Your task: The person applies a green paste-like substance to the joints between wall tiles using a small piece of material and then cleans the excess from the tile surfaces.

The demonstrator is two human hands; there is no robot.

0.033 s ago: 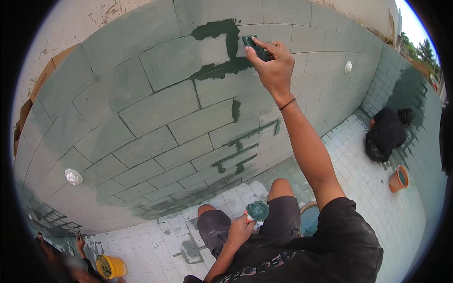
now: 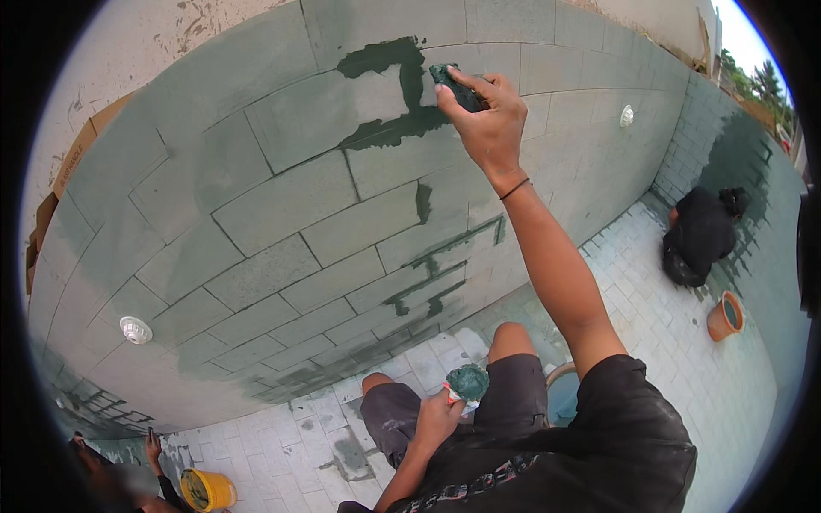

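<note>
My right hand (image 2: 489,115) is raised to the tiled wall (image 2: 274,201), fingers closed round a small dark pad (image 2: 462,92) smeared with green grout. The pad is at the right of a wet, dark green grout patch (image 2: 412,85) spread along the tile joints. Whether it touches the wall I cannot tell. Low in front of my body, my left hand (image 2: 436,421) is closed on a small container of green grout (image 2: 468,382), heaped with thick paste. Other dark grout smears (image 2: 423,203) mark joints lower on the wall.
A bucket of pale water (image 2: 562,398) stands beside my knee on the tiled floor (image 2: 624,282). At the right, a person in black (image 2: 701,235) crouches near an orange bucket (image 2: 725,316). Another person's hand (image 2: 153,445) and a yellow bucket (image 2: 208,490) are at lower left. White round fittings (image 2: 135,330) stick out of the wall.
The whole view has shifted slightly. Both hands keep the same holds, and my right hand stays by the same grout patch.
</note>
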